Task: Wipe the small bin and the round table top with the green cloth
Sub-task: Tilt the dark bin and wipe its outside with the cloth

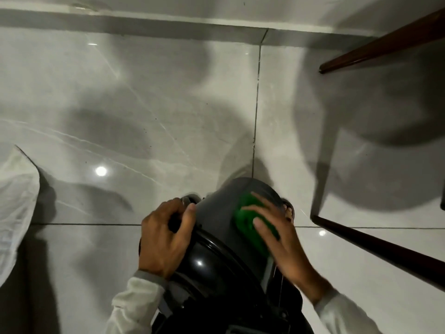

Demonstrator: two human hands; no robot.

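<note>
A small dark grey bin [216,220] is tilted over above the tiled floor, its glossy black lid end toward me. My left hand [163,239] grips the bin's left side near the lid rim. My right hand [279,239] lies flat on the bin's right side, fingers spread, pressing the green cloth [250,220] against the grey wall. Most of the cloth is under my palm. The round table top is not in view.
Glossy grey marble floor tiles [144,116] fill the view, with a wall base at the top. Dark brown wooden furniture legs [385,251] run along the right side and upper right [385,44]. White fabric [16,201] hangs at the left edge.
</note>
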